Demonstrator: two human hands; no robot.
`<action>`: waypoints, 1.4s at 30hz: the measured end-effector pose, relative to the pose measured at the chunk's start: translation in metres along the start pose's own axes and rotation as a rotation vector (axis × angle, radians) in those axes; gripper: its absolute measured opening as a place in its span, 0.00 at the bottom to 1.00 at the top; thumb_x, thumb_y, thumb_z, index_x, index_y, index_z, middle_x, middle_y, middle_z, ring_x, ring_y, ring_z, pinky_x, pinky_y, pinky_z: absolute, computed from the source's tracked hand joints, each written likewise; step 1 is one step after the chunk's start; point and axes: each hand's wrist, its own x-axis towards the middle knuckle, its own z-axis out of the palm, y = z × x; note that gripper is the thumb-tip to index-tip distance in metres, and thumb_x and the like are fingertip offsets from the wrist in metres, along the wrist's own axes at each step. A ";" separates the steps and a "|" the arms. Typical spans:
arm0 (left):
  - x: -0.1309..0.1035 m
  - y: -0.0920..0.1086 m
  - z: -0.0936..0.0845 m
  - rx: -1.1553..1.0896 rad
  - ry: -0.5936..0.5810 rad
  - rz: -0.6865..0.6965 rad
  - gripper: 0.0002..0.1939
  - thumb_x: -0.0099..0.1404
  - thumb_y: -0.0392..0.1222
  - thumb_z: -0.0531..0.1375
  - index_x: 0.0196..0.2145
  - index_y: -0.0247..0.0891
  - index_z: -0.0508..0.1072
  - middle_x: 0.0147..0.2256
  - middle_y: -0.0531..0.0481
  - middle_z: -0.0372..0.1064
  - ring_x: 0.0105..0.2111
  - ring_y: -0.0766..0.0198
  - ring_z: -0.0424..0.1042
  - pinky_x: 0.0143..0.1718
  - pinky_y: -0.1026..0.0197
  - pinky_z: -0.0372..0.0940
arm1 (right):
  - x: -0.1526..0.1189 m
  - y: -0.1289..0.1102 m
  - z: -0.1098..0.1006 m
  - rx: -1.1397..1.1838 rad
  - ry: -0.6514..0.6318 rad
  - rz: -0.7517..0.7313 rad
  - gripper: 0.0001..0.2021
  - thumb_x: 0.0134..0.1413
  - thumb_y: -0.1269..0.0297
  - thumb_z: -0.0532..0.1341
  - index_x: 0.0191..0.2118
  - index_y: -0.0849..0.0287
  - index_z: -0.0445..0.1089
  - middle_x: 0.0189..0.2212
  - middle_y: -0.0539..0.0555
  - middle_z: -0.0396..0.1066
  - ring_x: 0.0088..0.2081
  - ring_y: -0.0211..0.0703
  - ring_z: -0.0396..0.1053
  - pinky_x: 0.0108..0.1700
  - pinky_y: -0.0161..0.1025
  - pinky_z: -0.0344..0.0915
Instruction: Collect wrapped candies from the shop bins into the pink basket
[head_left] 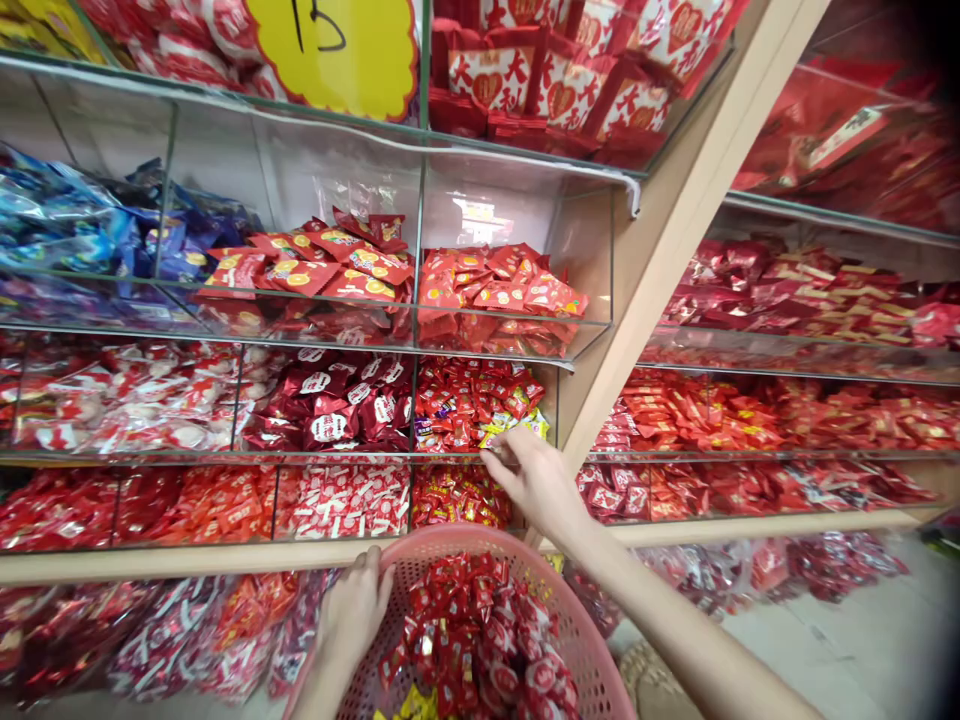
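A pink plastic basket (pixel 592 610) with a perforated wall stands in front of me. It holds many red-wrapped candies (pixel 469 615) and a few yellow-wrapped ones (pixel 416 705). My left hand (pixel 352 605) is closed over the basket's left rim. At the front of a shelf compartment is my right hand (pixel 536 480), its fingers bent and drawn together. Small red candies (pixel 461 395) and some yellow ones (pixel 521 425) lie just behind its fingertips. Whatever those fingers may hold is too small to make out.
Glass-fronted shelves with red, maroon and blue packets (pixel 187 240) rise ahead. A slanting wooden upright (pixel 675 220) divides them on the right. Above hangs a yellow price sign (pixel 337 50). Bagged candies (pixel 187 635) lie below the lowest shelf (pixel 187 560), near the tiled floor (pixel 847 630).
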 end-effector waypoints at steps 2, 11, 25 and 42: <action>0.000 -0.001 0.001 -0.004 0.017 -0.003 0.20 0.66 0.45 0.40 0.48 0.36 0.62 0.41 0.41 0.71 0.36 0.58 0.73 0.30 0.60 0.65 | 0.022 0.000 -0.001 -0.090 0.002 0.006 0.11 0.56 0.55 0.53 0.33 0.57 0.65 0.31 0.53 0.65 0.36 0.42 0.63 0.38 0.37 0.59; 0.000 0.000 -0.001 -0.003 -0.010 -0.010 0.21 0.66 0.44 0.39 0.48 0.36 0.63 0.43 0.40 0.70 0.35 0.59 0.73 0.30 0.61 0.65 | 0.054 -0.013 0.029 -0.274 -0.191 0.150 0.12 0.52 0.55 0.56 0.35 0.58 0.66 0.38 0.57 0.64 0.41 0.48 0.61 0.41 0.42 0.57; -0.001 -0.001 -0.001 -0.042 -0.012 -0.003 0.20 0.66 0.44 0.38 0.47 0.37 0.63 0.42 0.41 0.70 0.36 0.59 0.73 0.30 0.62 0.64 | 0.064 -0.001 0.033 -0.097 -0.166 0.173 0.10 0.50 0.57 0.59 0.34 0.58 0.66 0.35 0.54 0.65 0.39 0.43 0.62 0.40 0.38 0.56; 0.001 -0.003 0.000 -0.043 -0.030 -0.009 0.20 0.66 0.44 0.39 0.48 0.36 0.63 0.44 0.42 0.70 0.40 0.60 0.72 0.38 0.62 0.64 | 0.118 0.023 0.029 -0.265 -0.441 0.174 0.54 0.32 0.36 0.61 0.63 0.54 0.38 0.63 0.63 0.36 0.61 0.67 0.36 0.57 0.60 0.36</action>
